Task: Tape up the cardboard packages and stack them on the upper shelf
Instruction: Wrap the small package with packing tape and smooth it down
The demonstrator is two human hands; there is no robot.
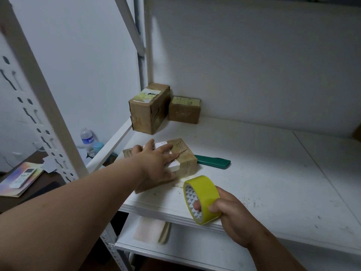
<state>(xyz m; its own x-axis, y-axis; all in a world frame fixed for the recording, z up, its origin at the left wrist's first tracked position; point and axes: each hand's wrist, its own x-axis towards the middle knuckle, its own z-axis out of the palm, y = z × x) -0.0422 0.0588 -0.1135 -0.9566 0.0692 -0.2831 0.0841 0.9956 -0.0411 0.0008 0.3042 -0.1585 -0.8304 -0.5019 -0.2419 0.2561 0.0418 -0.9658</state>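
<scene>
White shelf carries everything. Two taped pkgs stacked at back-left corner, a third just beside. Your left hand lies flat, fingers straight, on the cardboard package near front edge. Your right hand grips yellow tape roll. Green cutter behind the pkg.

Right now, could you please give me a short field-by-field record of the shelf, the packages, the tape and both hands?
shelf: white board, speckled with debris
near package: cardboard box near the shelf's front left, white label on top
left hand: fingers spread flat on the near package
right hand: grip on the yellow tape roll, held above the shelf's front edge
back packages: stack of two boxes in the back left corner, a single box to its right
tool: green cutter lying behind the near package
</scene>
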